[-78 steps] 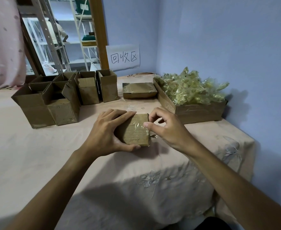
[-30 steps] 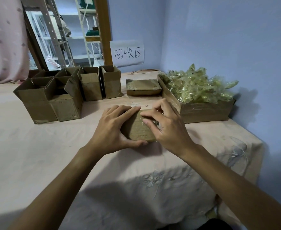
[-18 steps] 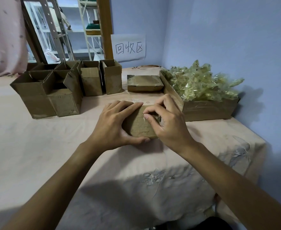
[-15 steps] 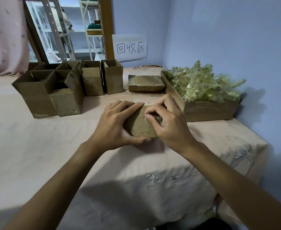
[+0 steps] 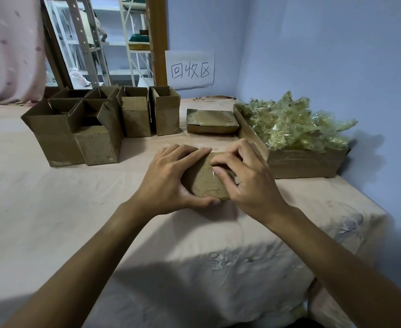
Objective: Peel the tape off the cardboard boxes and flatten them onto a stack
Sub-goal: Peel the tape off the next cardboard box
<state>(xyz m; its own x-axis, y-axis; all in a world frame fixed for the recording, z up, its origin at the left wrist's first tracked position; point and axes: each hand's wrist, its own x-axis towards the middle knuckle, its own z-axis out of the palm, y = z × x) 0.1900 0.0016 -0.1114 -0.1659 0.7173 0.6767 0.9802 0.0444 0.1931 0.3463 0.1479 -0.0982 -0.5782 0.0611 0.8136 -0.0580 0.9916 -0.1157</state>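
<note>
Directly between the two hands a small cardboard box [image 5: 206, 183] is held down on the table [image 5: 52, 209]. Its long axis runs away from the body, from the left thumb at the near edge to the fingertips at the far one. The box's left side is gripped by the left hand [image 5: 168, 178], with the fingers laid over the top and the thumb hooked under the near edge. Its right side is covered by the right hand [image 5: 246, 183], whose thumb and forefinger are curled and pinch at the clear tape [image 5: 212, 172] on the top face. Whether a loose end is already lifted cannot be told. The right hand is the nearer to the tape, so the peel is judged to fall to it, drawn along the long axis while the box is pinned by the left.

Beyond the left hand and further to its left, a group of open boxes [image 5: 95, 129] is stood upright. Straight beyond both hands a flat sealed box [image 5: 212, 121] is set. Just beyond the right hand a shallow carton [image 5: 301, 159] is heaped with crumpled tape [image 5: 289, 121]. No flattened stack can be made out.

The table is covered with a pale pink cloth stitched with flowers. It is set into a corner of blue walls [image 5: 324, 55], where a handwritten paper sign [image 5: 190, 69] is fixed. Metal shelving [image 5: 114, 39] and a pink curtain [image 5: 7, 48] are seen far beyond the left hand.
</note>
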